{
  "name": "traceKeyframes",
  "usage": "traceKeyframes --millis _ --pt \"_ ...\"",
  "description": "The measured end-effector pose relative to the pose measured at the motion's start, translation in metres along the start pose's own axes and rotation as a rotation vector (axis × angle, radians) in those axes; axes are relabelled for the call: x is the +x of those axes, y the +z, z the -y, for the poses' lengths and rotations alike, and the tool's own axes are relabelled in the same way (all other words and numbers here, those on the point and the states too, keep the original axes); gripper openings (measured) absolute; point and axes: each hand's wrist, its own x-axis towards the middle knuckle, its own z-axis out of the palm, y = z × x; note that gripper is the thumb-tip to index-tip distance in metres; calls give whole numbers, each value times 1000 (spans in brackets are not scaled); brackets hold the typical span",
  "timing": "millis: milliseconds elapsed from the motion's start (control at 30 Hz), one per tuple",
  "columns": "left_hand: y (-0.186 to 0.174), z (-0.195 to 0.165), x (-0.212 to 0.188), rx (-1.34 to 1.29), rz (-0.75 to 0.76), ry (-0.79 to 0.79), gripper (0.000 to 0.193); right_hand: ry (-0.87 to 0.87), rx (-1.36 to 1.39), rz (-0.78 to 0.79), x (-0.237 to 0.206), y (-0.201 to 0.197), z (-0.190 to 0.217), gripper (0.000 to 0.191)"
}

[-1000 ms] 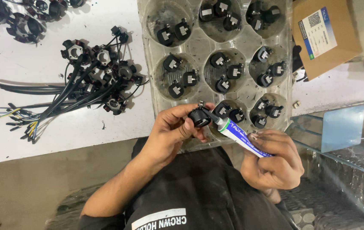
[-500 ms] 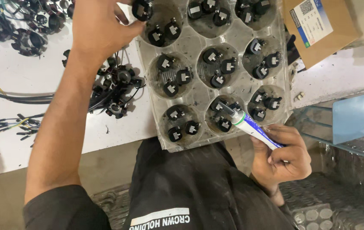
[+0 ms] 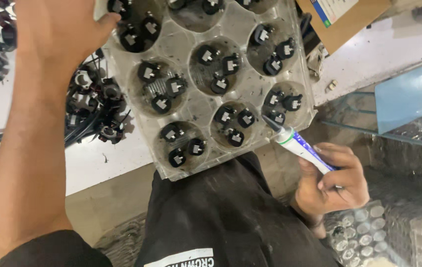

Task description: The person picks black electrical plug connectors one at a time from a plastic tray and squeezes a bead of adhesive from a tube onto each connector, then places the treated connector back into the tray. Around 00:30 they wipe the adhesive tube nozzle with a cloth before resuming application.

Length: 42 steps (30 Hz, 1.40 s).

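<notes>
A clear plastic tray [image 3: 256, 88] with round wells lies on the white table [image 3: 99, 160], and each well holds two or three small black connectors [image 3: 222, 65]. My left hand [image 3: 55, 34] reaches over the tray's far left corner with its back toward me. Its thumb lies by the tray edge and its fingertips run out of view. My right hand [image 3: 337, 180] is off the tray's near right corner, holding a white and blue tube [image 3: 302, 144]. The tube's dark nozzle points at the nearest right well.
A pile of black connectors with wire leads [image 3: 97, 111] lies left of the tray. A brown cardboard box [image 3: 352, 27] sits at the top right. A blue panel [image 3: 401, 99] stands at the right, and stacked clear blister trays [image 3: 369, 232] fill the lower right.
One second ago both hands held a connector and the tube together near my body. My left hand then carried the connector to the tray's far left and stays there. The right hand keeps the tube.
</notes>
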Motion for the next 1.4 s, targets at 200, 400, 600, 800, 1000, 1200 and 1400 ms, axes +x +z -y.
traceKeyframes --millis 200,400,600,800,1000,1200,1400 --pt "-66 -99 49 -510 -114 92 32 81 69 -212 23 -55 -51 48" --pt "-111 -258 105 -860 29 116 33 117 37 -274 49 -127 -108 48" --pt "-85 -430 146 -1396 165 -31 32 195 85 -186 86 -199 -187 48" --pt "73 -561 194 -1271 104 -442 40 261 -22 -11 120 -254 -277 49" --pt "172 -602 212 -673 191 -400 51 407 -105 155 134 -253 -378 45" --pt "179 -616 231 -741 101 -592 18 788 156 246 126 -216 -423 41" --pt "177 -621 227 -1323 114 -1270 13 995 254 296 130 -179 -425 41"
